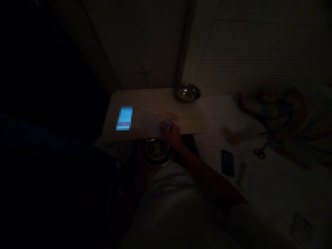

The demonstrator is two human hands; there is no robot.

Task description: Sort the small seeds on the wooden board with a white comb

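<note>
In dim light my right hand is closed on one end of a flat, pale slotted piece, which looks like plastic. It is held over the small wooden table, close to a scatter of small dark bits on the top. Below the table's front edge, a round metal bowl with some pale bits inside is held by my left hand. That hand is at the bowl's left side, and its fingers are mostly lost in shadow.
A second metal bowl stands at the table's back right corner. A lit phone lies on the left of the tabletop. On the bed at right are a dark phone, red-handled scissors and crumpled patterned cloth. A wall outlet holds a plug.
</note>
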